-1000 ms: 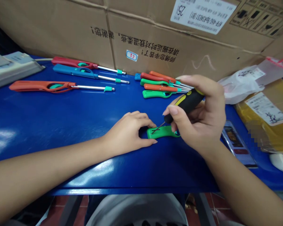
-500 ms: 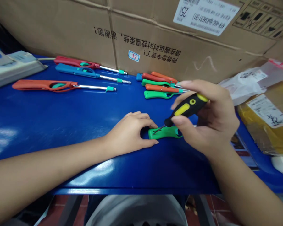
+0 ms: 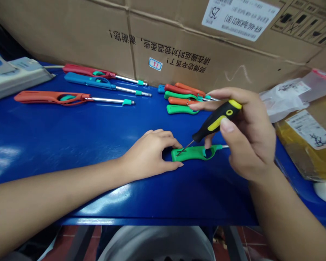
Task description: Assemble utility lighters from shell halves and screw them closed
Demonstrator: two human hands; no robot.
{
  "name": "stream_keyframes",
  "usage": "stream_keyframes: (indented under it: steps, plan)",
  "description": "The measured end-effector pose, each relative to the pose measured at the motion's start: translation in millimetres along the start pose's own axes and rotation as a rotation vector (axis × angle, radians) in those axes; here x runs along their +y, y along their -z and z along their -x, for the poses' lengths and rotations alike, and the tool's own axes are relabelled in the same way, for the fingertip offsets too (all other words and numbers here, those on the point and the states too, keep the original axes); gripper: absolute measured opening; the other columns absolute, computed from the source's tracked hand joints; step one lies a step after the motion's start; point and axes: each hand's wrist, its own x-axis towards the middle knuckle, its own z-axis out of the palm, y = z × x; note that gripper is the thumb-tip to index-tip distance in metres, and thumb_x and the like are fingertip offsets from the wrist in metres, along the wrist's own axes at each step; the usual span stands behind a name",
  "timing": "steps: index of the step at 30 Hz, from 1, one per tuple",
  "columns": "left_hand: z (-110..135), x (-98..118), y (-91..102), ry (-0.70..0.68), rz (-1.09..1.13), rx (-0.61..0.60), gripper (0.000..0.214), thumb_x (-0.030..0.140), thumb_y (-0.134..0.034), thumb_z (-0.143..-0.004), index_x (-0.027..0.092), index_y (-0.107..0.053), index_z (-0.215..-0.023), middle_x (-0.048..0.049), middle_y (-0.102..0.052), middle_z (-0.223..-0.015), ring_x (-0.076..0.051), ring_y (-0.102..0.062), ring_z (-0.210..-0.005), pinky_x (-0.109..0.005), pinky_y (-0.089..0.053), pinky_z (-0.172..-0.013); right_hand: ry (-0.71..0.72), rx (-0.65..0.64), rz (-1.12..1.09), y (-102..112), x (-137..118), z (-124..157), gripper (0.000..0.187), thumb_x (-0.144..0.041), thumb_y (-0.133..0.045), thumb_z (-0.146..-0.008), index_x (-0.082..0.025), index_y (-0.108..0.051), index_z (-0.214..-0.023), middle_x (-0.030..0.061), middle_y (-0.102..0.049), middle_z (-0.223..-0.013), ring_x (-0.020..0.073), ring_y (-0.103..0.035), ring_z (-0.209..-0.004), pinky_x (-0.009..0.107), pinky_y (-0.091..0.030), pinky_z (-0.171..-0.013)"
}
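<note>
A green long-necked lighter [image 3: 191,153] lies flat on the blue table. My left hand [image 3: 149,154] steadies its handle end, fingers on the far side and thumb at the near side. Above the lighter, my right hand [image 3: 251,134] grips a black-and-yellow screwdriver [image 3: 216,121], thumb and fingers around the handle. The screwdriver slants down to the left, its thin shaft reaching the lighter's handle near the end. Whether the tip sits in a screw is too small to tell. A turquoise trigger shows in the lighter's loop, and its metal neck runs right, partly behind my right hand.
Red, blue and orange lighters [image 3: 53,97] lie at the left back. Several more lighters [image 3: 182,95] are bunched behind my right hand. A cardboard box [image 3: 84,43] walls the back. A power strip [image 3: 19,78] stands left; plastic-wrapped parcels [image 3: 312,145] lie right.
My right thumb and fingers have shifted on the screwdriver handle, which has turned a little. The thumb has moved up and right, uncovering more of the green lighter. My left hand stays put.
</note>
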Motion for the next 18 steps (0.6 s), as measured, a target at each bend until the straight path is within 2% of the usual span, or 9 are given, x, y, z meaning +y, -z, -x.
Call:
stream_keyframes:
  steps: [2, 5, 7, 10, 12, 14, 16, 18]
  plan:
    - [0, 0, -0.4, -0.003, -0.002, 0.011, 0.029, 0.037, -0.083, -0.082, 0.022, -0.075, -0.104, -0.0013, -0.07, -0.095, -0.022, -0.066, -0.091, -0.037, -0.046, -0.084, 0.045, -0.013, 0.029, 1, -2, 1, 0.043, -0.033, -0.067, -0.095, -0.038, -0.061, -0.137, 0.0036, -0.073, -0.126, 0.0232, -0.074, -0.082, 0.035, -0.059, -0.049]
    - [0, -1, -1.2, -0.013, -0.007, 0.033, 0.027, 0.035, -0.084, -0.081, 0.021, -0.074, -0.102, -0.0012, -0.069, -0.092, -0.022, -0.064, -0.089, -0.037, -0.046, -0.082, 0.191, 0.101, 0.216, -3, -4, 2, 0.051, -0.027, -0.082, -0.083, -0.042, -0.068, -0.129, -0.0007, -0.076, -0.12, 0.0286, -0.074, -0.098, 0.044, -0.066, -0.075]
    - [0, -1, -1.0, -0.015, -0.004, 0.038, 0.027, 0.035, -0.084, -0.081, 0.021, -0.074, -0.102, -0.0007, -0.068, -0.091, -0.021, -0.064, -0.087, -0.036, -0.045, -0.081, 0.251, 0.157, 0.247, -8, -3, 3, 0.052, -0.026, -0.079, -0.084, -0.04, -0.068, -0.132, -0.0013, -0.076, -0.121, 0.0294, -0.074, -0.106, 0.043, -0.065, -0.086]
    - [0, -1, 0.3, -0.013, 0.01, 0.023, 0.025, 0.035, -0.084, -0.081, 0.021, -0.074, -0.099, -0.0005, -0.069, -0.092, -0.021, -0.064, -0.088, -0.036, -0.045, -0.081, 0.254, 0.138, 0.147, -13, -1, 6, 0.052, -0.025, -0.058, -0.095, -0.032, -0.058, -0.146, 0.0006, -0.064, -0.144, 0.0271, -0.073, -0.112, 0.04, -0.065, -0.082]
    - [-1, -1, 0.8, -0.011, 0.015, 0.012, 0.024, 0.035, -0.082, -0.082, 0.022, -0.074, -0.099, -0.0008, -0.069, -0.093, -0.021, -0.064, -0.09, -0.035, -0.045, -0.082, 0.299, 0.088, 0.077, -16, -2, 6, 0.057, -0.019, -0.055, -0.094, -0.024, -0.052, -0.151, 0.0064, -0.059, -0.151, 0.0245, -0.075, -0.107, 0.036, -0.064, -0.072]
    - [-1, -1, 0.5, -0.012, 0.015, 0.015, 0.023, 0.034, -0.08, -0.083, 0.023, -0.074, -0.102, -0.001, -0.071, -0.096, -0.021, -0.065, -0.092, -0.036, -0.046, -0.084, 0.391, 0.074, 0.102, -16, -6, 5, 0.06, -0.014, -0.063, -0.09, -0.019, -0.053, -0.149, 0.0104, -0.066, -0.141, 0.0202, -0.076, -0.09, 0.032, -0.062, -0.062]
    - [-1, -1, -0.1, -0.022, 0.013, 0.022, 0.021, 0.032, -0.079, -0.083, 0.023, -0.073, -0.101, -0.0005, -0.071, -0.096, -0.021, -0.065, -0.091, -0.036, -0.046, -0.084, 0.457, 0.097, 0.237, -16, -9, 2, 0.057, -0.013, -0.072, -0.087, -0.023, -0.06, -0.142, 0.0057, -0.078, -0.117, 0.0176, -0.073, -0.072, 0.032, -0.059, -0.057]
    - [-1, -1, -0.5, -0.026, 0.013, 0.022, 0.018, 0.031, -0.079, -0.083, 0.023, -0.073, -0.098, -0.0001, -0.07, -0.093, -0.021, -0.065, -0.09, -0.035, -0.046, -0.082, 0.444, 0.092, 0.384, -15, -11, 0, 0.053, -0.019, -0.079, -0.086, -0.028, -0.065, -0.136, -0.0001, -0.08, -0.093, 0.0186, -0.072, -0.066, 0.032, -0.059, -0.055]
